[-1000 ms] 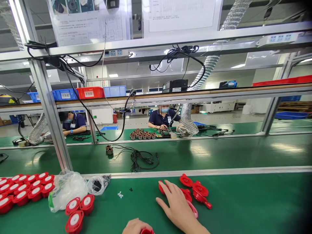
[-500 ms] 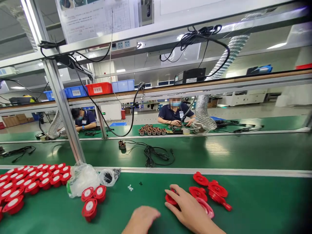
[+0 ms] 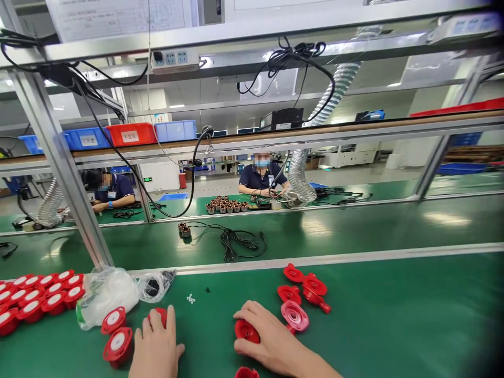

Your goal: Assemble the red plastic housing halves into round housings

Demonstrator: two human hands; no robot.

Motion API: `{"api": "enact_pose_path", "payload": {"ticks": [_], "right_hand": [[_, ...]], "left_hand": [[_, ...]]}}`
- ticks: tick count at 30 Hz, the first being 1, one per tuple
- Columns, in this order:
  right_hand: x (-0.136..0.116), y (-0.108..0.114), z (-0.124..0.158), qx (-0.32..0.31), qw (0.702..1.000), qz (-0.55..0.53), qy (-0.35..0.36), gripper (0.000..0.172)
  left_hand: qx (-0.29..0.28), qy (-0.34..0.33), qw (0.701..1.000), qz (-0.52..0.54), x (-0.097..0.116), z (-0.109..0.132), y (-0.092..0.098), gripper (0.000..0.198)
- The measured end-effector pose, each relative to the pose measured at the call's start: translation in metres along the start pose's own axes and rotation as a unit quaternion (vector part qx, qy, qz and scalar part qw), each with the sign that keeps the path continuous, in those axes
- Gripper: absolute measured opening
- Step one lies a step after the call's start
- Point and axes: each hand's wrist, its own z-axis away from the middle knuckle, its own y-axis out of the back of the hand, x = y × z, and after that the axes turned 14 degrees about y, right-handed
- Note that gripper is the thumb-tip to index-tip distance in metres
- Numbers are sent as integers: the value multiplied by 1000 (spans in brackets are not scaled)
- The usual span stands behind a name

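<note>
My left hand [image 3: 155, 346] reaches over a red round housing [image 3: 159, 315], fingers stretched and somewhat apart, thumb out to the side. The hand hides most of that housing. Beside it stand two more red housings with white round tops [image 3: 118, 344]. My right hand [image 3: 271, 336] curls its fingers and thumb around a red dished plastic cover [image 3: 247, 332] at the table. Just beyond this hand lie several red covers [image 3: 292, 273] and a pinkish one [image 3: 295, 316]. Another red part [image 3: 247, 373] is cut off by the bottom edge.
Many red housings [image 3: 33, 304] stand in rows at left, next to a clear plastic bag [image 3: 108, 294] and a smaller bag [image 3: 155, 286]. Small white pieces [image 3: 191, 298] lie mid-table. A metal post [image 3: 63, 168] rises behind. Two people sit at the far bench.
The view has swung right. My left hand has moved left, onto a red housing. My right hand has drawn the red cover slightly nearer; the pinkish cover is now uncovered.
</note>
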Motion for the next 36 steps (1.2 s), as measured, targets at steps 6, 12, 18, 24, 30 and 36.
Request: {"api": "enact_pose_path", "payload": {"ticks": [6,12,18,24,30,36], "right_hand": [[6,-13,-5,33,999,7,-34,38],[17,-17,-11,196,887,-369,-196,51],[14,-20,-11,199,744,-595,-230,53],[19,-36,-9,177,775,-569,-208,57],[9,-45,-8,163,776,-583,-175,61],[-3,-32,-4,155,734,-648,-134,83]], "left_hand": [[18,-319,875,364,44,11,-26,50],[-129,-243,775,570,62,16,-14,61],[-273,-101,727,622,67,10,-2,41],[-367,-60,522,768,79,11,-14,58],[-428,-17,448,785,83,19,-23,55],[-411,-22,533,740,84,16,-3,34]]}}
